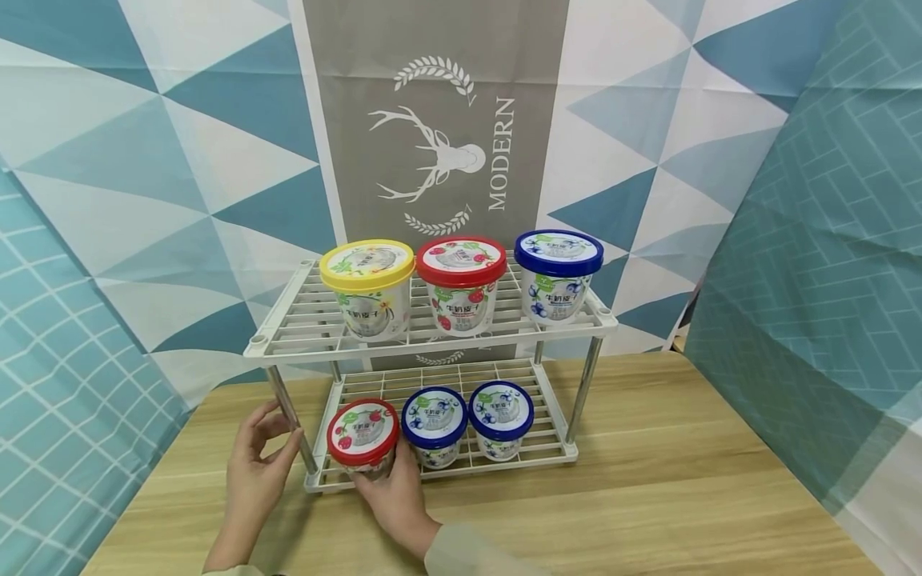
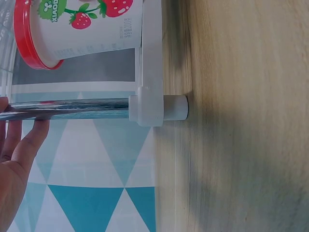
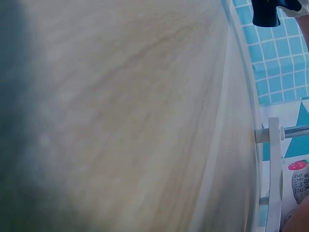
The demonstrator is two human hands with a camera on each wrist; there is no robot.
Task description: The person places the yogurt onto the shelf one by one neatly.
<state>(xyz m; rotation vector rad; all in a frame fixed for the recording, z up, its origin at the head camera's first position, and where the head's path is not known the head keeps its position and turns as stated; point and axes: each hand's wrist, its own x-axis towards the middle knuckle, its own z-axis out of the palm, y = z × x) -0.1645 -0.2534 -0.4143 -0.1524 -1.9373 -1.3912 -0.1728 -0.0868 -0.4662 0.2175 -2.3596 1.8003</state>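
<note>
My right hand (image 1: 396, 496) grips a red-lidded tub (image 1: 362, 432) with strawberry pictures, at the left end of the white rack's lower shelf (image 1: 461, 466). Its thumb is at the tub's front and its fingers along the right side. In the right wrist view only a bit of the tub (image 3: 298, 181) shows at the edge. My left hand (image 1: 259, 460) holds the rack's front left metal post (image 1: 290, 408), fingertips against it. In the left wrist view the post (image 2: 87, 109) passes between the fingers. Two blue-lidded tubs, one (image 1: 434, 424) beside the red one, the other (image 1: 500, 416) farther right, share that shelf.
Larger tubs stand on the upper shelf (image 1: 302, 328): a yellow-lidded one (image 1: 369, 300), a red-lidded one (image 1: 463, 296) and a blue-lidded one (image 1: 558, 288). The rack stands on a wooden table (image 1: 648, 480) against a patterned wall cloth (image 1: 439, 104).
</note>
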